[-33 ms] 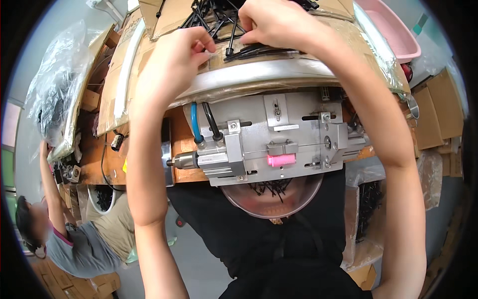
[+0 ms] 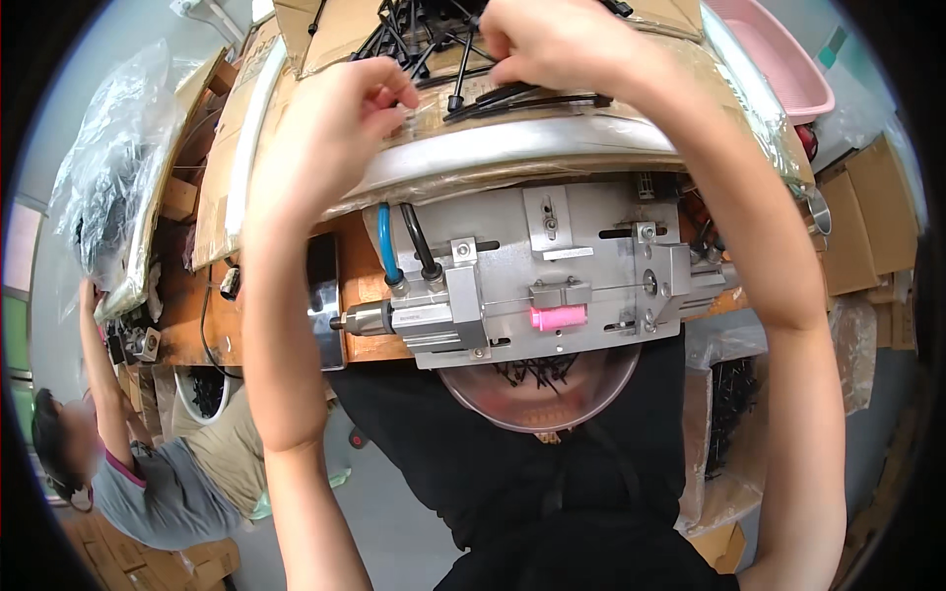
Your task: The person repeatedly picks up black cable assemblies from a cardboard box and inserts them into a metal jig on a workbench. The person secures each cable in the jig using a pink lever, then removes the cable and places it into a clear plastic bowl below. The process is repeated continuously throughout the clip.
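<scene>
Black plastic rods with thickened ends (image 2: 404, 34) lie in a loose pile on a cardboard-covered surface at the top. My right hand (image 2: 567, 49) is over the pile's near right side, its fingers bent together; what they grip, if anything, is hidden. Several rods lie side by side (image 2: 532, 106) just below its thumb. To the left of the pile, my left hand (image 2: 340, 118) is slightly blurred and loosely curled, with thumb and forefinger apart and nothing visible between them. Nearer me, a metal clamping fixture (image 2: 512, 266) has a pink cylindrical piece (image 2: 559, 317) on its front part.
A clear bowl (image 2: 591, 404) holding black rods sits under the fixture's near edge. Blue and black hoses (image 2: 387, 241) rise at its left. A white padded rim (image 2: 522, 140) edges the cardboard. A pink basket (image 2: 783, 59) is far right; a co-worker (image 2: 168, 483) is at left.
My left hand has shifted slightly left. My right hand has moved a little to the right, and the rods under it lie slightly differently.
</scene>
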`<state>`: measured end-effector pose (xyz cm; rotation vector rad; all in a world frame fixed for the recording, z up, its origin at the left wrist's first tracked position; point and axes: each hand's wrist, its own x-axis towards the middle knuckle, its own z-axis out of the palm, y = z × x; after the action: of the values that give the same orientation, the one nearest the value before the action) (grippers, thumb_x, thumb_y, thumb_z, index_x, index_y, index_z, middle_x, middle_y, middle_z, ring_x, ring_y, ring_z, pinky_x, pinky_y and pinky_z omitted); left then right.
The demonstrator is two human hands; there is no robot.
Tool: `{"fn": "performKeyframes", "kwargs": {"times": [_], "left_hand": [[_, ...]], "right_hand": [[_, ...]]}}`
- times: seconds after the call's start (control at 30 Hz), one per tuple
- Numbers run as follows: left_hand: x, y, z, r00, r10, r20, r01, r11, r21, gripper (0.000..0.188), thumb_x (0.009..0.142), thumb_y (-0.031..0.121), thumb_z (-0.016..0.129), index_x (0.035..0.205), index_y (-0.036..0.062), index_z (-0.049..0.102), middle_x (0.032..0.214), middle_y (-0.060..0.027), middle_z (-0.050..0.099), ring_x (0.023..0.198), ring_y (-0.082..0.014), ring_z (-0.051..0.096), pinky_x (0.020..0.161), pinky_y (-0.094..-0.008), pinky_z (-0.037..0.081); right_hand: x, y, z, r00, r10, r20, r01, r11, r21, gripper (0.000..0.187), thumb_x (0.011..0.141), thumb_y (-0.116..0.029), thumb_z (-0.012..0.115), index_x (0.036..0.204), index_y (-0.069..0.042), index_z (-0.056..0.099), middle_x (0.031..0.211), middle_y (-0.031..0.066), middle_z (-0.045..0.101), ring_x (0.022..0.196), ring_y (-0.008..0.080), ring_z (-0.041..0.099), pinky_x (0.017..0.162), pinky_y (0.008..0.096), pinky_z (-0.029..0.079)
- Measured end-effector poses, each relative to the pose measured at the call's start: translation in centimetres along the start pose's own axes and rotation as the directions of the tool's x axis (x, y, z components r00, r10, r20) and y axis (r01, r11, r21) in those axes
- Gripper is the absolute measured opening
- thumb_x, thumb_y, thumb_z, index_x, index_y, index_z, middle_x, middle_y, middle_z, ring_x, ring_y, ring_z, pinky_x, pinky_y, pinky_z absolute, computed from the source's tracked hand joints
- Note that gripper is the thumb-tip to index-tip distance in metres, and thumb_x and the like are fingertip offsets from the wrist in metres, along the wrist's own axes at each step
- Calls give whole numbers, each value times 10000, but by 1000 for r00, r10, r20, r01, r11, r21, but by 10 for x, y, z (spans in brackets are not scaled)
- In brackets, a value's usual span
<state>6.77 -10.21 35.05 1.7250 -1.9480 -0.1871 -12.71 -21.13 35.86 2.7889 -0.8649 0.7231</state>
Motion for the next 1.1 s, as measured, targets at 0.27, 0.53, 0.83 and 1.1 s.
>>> {"fn": "performKeyframes", "kwargs": {"times": [0.27,0.53,0.83,1.1], "left_hand": [[-58,22,-1,981,68,-184,-37,986,163,374,779,-51,675,1136,58,653,879,-94,614,762,-208,579,733,-325,480],[-165,111,109,973,131,-193,-111,988,107,784,670,-8,765,1393,-62,466,940,-89,550,820,-252,506,766,-363,446],[-165,124,155,999,-6,-52,13,989,145,702,768,102,727,1393,-54,450,978,-95,511,871,-250,503,796,-369,434],[-166,118,144,999,-38,15,37,996,79,735,729,48,743,1403,-20,458,980,-100,502,889,-262,508,797,-375,444]], "right_hand": [[-33,12,-44,972,-218,-83,185,937,-296,184,835,13,503,976,60,611,969,216,626,905,348,633,786,406,524],[-57,31,-92,966,246,-77,-231,959,165,217,950,-173,590,872,19,655,744,90,654,630,131,598,589,269,479],[-123,45,-97,884,445,-145,-143,551,822,149,937,-116,596,986,19,637,909,125,693,760,175,647,669,282,502],[-208,-44,-37,900,363,-243,-74,674,735,295,824,67,673,1110,51,605,946,157,682,742,153,616,650,256,498]]}}
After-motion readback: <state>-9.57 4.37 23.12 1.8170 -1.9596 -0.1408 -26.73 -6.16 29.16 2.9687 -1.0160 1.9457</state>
